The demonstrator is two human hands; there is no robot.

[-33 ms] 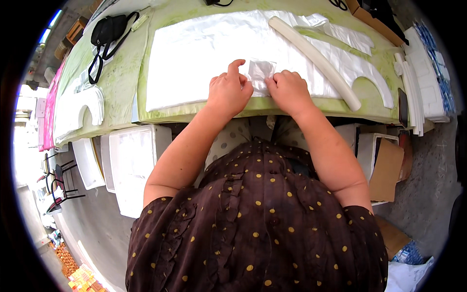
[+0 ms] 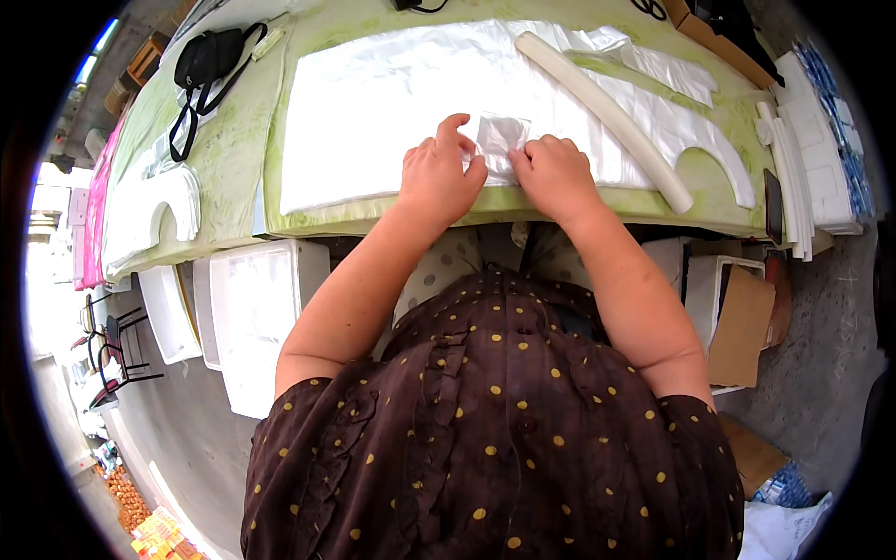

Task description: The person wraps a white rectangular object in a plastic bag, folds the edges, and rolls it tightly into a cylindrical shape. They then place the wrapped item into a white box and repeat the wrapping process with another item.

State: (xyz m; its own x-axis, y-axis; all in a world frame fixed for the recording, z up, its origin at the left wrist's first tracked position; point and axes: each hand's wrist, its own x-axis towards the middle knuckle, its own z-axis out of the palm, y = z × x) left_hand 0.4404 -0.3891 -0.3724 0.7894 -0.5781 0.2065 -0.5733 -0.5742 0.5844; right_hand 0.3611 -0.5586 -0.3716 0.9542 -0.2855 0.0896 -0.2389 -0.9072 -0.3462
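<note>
"Plastic square [image 2: 503, 133]: where?"
"Near the front edge of the table [image 2: 327, 220], right of the left hand [image 2: 442, 177], closer to the right hand [image 2: 557, 179]."
"Grip?"
"Left, spread; right, pinching or touching, can't tell."

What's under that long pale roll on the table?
The pale roll lies across white sheeting, its near end over green table cover. What it directly covers is hidden.

Blk bag [image 2: 207, 58] top L, pink sheet [image 2: 94, 224] far L, wht box [image 2: 250, 322] mid L, cardbd box [image 2: 711, 37] top R
</note>
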